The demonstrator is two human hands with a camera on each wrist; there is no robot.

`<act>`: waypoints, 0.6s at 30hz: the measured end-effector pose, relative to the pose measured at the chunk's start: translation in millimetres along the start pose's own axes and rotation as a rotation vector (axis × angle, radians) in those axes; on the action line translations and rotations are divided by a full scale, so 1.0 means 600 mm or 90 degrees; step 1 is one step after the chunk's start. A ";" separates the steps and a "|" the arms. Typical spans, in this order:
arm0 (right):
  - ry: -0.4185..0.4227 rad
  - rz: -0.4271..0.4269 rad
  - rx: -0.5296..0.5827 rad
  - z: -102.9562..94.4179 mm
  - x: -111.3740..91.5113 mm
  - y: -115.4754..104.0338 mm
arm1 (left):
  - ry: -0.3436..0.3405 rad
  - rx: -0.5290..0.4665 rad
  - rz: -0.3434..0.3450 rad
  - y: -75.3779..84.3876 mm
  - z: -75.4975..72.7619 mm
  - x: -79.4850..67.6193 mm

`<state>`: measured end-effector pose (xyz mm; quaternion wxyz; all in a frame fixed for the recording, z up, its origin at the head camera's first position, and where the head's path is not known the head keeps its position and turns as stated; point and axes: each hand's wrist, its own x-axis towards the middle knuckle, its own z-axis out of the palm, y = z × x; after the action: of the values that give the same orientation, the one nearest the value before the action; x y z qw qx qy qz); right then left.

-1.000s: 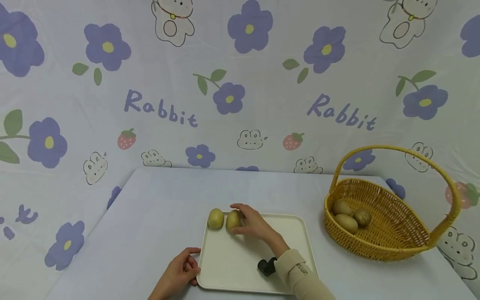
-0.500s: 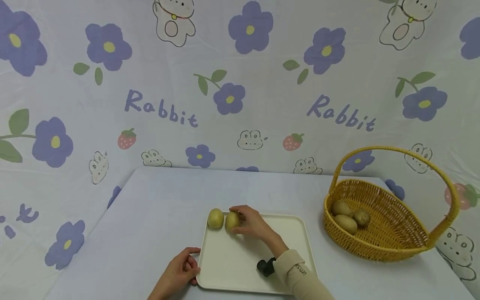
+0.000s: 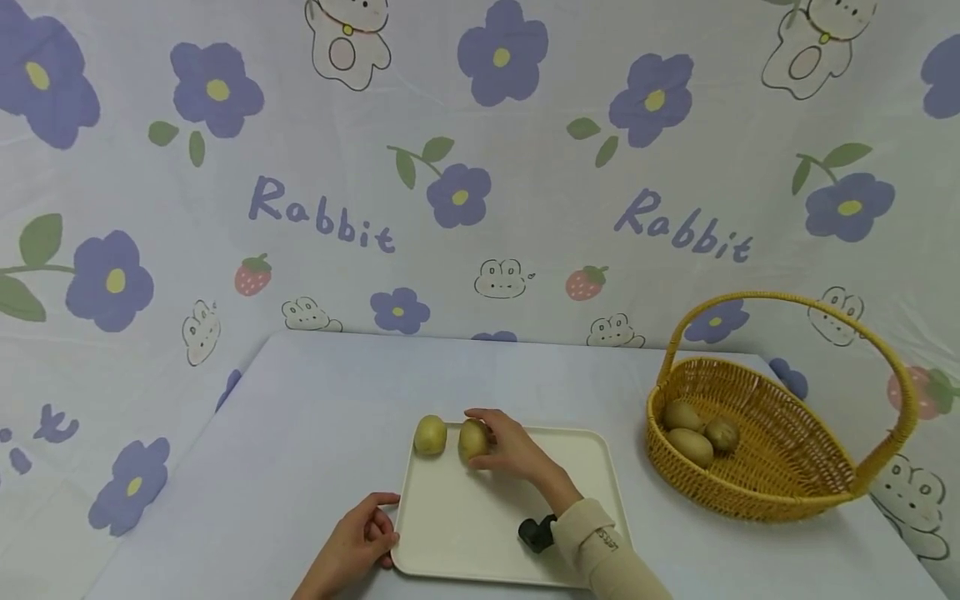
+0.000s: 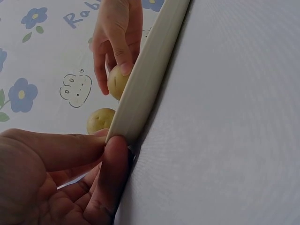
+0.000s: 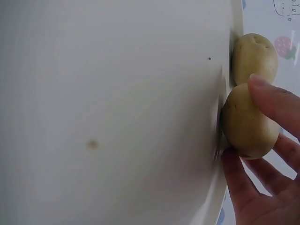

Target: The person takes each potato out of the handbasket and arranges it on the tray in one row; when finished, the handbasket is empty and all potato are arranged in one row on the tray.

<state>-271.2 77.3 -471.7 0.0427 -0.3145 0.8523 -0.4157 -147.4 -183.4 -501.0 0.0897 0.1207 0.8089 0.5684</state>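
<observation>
Over the far side of the cream tray (image 3: 457, 533), my right hand (image 3: 519, 454) grips a potato (image 3: 471, 442) between thumb and fingers. A second potato (image 3: 431, 435) lies to its left in the tray's far left corner. The right wrist view has the gripped potato (image 5: 249, 123) close up, thumb on one side and fingers round the other. My left hand (image 3: 356, 540) is at the tray's near left edge. From the left wrist, its thumb and finger pinch the tray's rim (image 4: 149, 70).
A yellow wicker basket (image 3: 787, 506) with a tall arched handle stands to the right, holding several potatoes (image 3: 690, 447). The black wrist camera (image 3: 536, 533) hangs by my right sleeve, above the tray. A patterned cloth wall rises behind the white table (image 3: 337, 400).
My right hand and its potato have shifted slightly right, widening the gap to the other potato. The left hand stays at the tray's edge.
</observation>
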 end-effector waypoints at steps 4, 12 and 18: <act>0.005 -0.004 -0.003 0.001 0.002 0.001 | 0.000 -0.009 -0.002 0.002 -0.004 0.001; 0.026 -0.008 -0.016 0.015 0.011 -0.001 | -0.004 -0.022 -0.012 0.000 -0.008 0.002; 0.027 0.031 -0.029 0.016 0.012 -0.010 | -0.008 0.002 -0.010 0.003 -0.009 0.003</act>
<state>-270.8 63.8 -471.8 0.0276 -0.2860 0.8695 -0.4018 -150.7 -186.9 -497.7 0.0990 0.1177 0.8102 0.5656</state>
